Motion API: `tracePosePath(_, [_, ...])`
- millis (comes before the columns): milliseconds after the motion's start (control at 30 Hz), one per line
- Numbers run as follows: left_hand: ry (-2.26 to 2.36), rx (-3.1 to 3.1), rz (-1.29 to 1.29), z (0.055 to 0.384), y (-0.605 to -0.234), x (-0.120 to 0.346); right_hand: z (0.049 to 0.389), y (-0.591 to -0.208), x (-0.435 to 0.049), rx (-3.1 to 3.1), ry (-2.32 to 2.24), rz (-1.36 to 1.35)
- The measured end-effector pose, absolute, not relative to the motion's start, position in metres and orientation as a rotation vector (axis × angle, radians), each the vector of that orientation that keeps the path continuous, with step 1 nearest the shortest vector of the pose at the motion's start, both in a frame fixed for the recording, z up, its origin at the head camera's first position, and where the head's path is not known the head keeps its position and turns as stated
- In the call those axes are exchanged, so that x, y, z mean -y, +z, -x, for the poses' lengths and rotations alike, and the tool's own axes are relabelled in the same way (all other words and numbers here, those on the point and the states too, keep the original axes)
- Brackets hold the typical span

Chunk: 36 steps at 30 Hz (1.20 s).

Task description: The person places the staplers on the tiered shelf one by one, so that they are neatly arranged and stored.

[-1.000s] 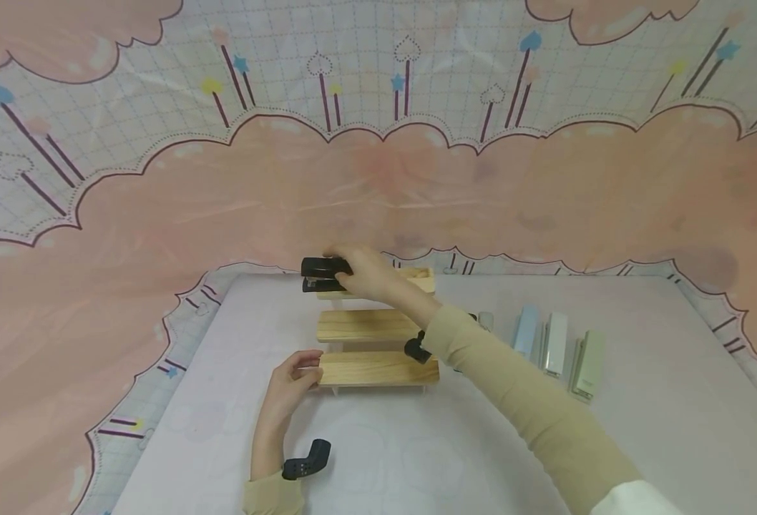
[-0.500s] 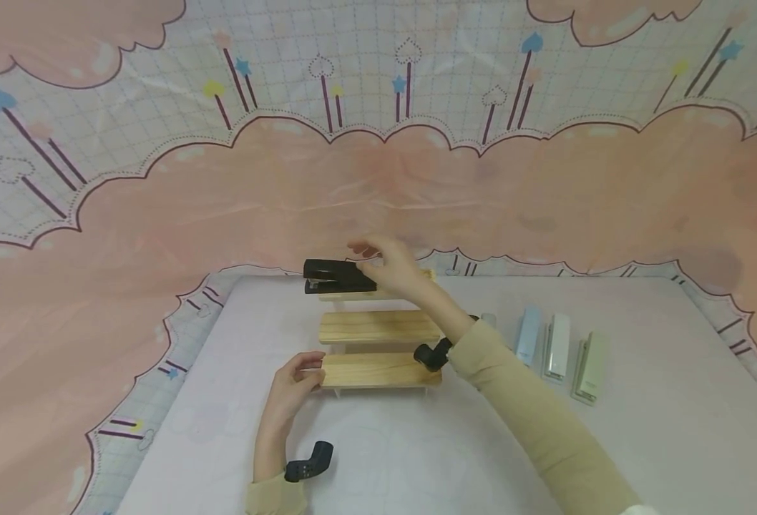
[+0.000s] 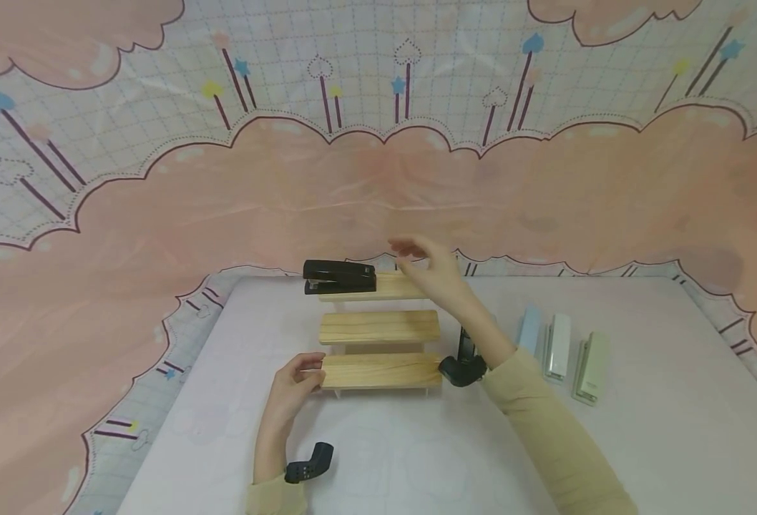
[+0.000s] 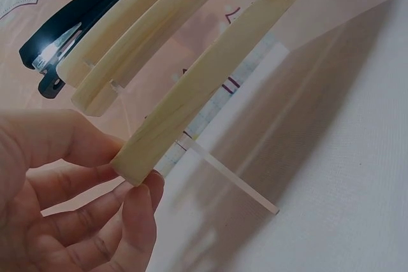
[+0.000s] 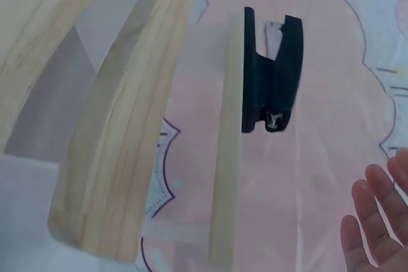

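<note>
A black stapler (image 3: 340, 277) lies on the left part of the top board (image 3: 398, 285) of a three-step wooden rack, its front end jutting past the board's left end. My left hand (image 3: 291, 390) pinches the left end of the bottom board (image 3: 381, 372); in the left wrist view, thumb and fingers (image 4: 146, 202) close round that end. Above the right end of the top board, my right hand (image 3: 435, 275) is held in the air with nothing in it. The right wrist view shows its fingers (image 5: 370, 211) extended, apart from the stapler (image 5: 284, 74).
Right of the rack stand a light blue stapler (image 3: 529, 329), a white stapler (image 3: 557, 347) and a pale green stapler (image 3: 591, 368). Another dark stapler (image 3: 465, 345) is partly hidden under my right wrist. A patterned cloth (image 3: 378, 179) hangs behind the table.
My right hand has let go of the black stapler and moved right, away from it. The stapler stays on the top board. My left hand keeps its hold on the rack.
</note>
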<state>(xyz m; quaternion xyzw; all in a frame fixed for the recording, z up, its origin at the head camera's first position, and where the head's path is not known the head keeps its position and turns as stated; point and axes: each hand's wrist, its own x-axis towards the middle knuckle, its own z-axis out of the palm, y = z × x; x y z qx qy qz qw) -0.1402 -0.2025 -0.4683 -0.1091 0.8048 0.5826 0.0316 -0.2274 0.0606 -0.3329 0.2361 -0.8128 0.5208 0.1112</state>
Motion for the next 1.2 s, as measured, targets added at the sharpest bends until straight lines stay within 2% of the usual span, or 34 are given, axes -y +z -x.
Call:
tracePosePath(767, [1.829, -2.466, 0.354, 0.140, -0.468, 0.198, 0.186, -0.362, -0.138, 2.302, 1.428, -0.438])
tracePosePath(1200, [1.815, -2.454, 0.362, 0.139, -0.464, 0.198, 0.160, -0.391, -0.172, 2.227, 1.403, -0.200])
